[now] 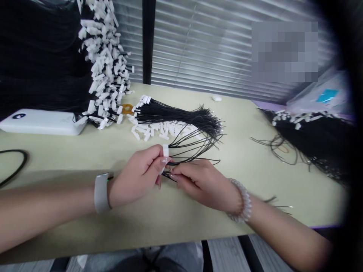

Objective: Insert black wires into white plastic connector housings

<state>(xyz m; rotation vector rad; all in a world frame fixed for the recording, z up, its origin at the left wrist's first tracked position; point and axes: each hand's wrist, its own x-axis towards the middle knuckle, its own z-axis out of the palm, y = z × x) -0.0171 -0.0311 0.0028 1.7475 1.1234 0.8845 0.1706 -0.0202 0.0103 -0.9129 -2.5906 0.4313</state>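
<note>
My left hand is closed, pinching a small white connector between thumb and fingers. My right hand is closed on a thin bundle of black wires that fans out to the right from between the two hands. The hands touch at the fingertips above the pale table. A grey band sits on my left wrist and a beaded bracelet on my right. Just behind the hands lie a bundle of black wires with white connectors and several loose white connectors.
A tall heap of black wires with white connectors stands at the back left beside a white power bank. Another wire heap lies at the right. A yellow tape roll and a black cable are on the table.
</note>
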